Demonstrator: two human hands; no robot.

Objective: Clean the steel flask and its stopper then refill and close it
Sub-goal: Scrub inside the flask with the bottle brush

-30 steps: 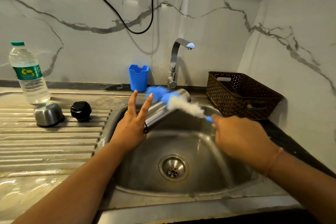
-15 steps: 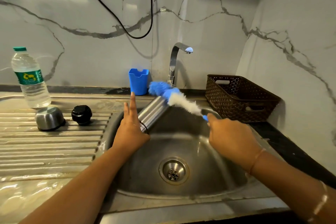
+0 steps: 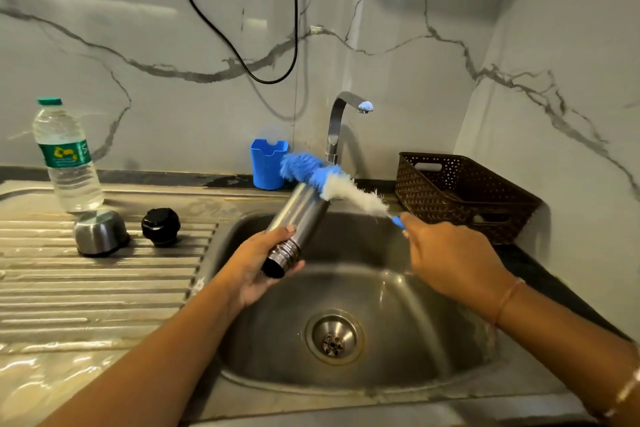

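Note:
My left hand (image 3: 254,265) grips the steel flask (image 3: 298,218) by its threaded neck over the sink (image 3: 433,350), open mouth towards me and base tilted up and away. My right hand (image 3: 446,260) holds the blue handle of a bottle brush (image 3: 332,182). Its blue and white bristles lie across the flask's far end, on the outside. The black stopper (image 3: 161,226) and the steel cup lid (image 3: 99,231) stand on the ribbed drainboard (image 3: 104,288) to the left.
A capped plastic water bottle (image 3: 67,158) stands at the back left of the drainboard. Behind the sink are a blue holder (image 3: 267,165), the tap (image 3: 341,125) with no water running, and a brown woven basket (image 3: 464,194) on the right counter. A black cable hangs on the wall.
My left hand went from flat fingers against the flask to gripping its neck, and the flask's mouth now faces me. The brush stays across the flask's far end.

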